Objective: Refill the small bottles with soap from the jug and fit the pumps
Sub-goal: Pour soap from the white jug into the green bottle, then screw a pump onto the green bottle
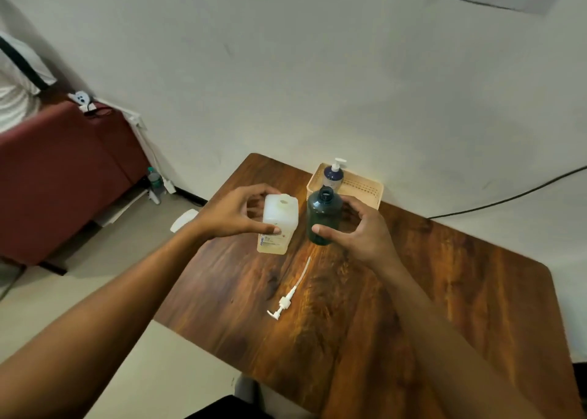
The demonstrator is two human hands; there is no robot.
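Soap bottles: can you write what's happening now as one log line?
left hand on jug | right hand on open green bottle | pump loose on table | blue bottle pumped, in basket

The wooden bench (444,291) carries a white jug (279,225), a green bottle (322,215) just beside it, a basket (365,186) behind the jug, and a loose pump (287,301) nearer than the jug.

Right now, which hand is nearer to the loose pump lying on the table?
Right, narrowly. The right hand sits at the dark bottle, just up and right of the loose pump. The left hand is at the jug, farther up and left.
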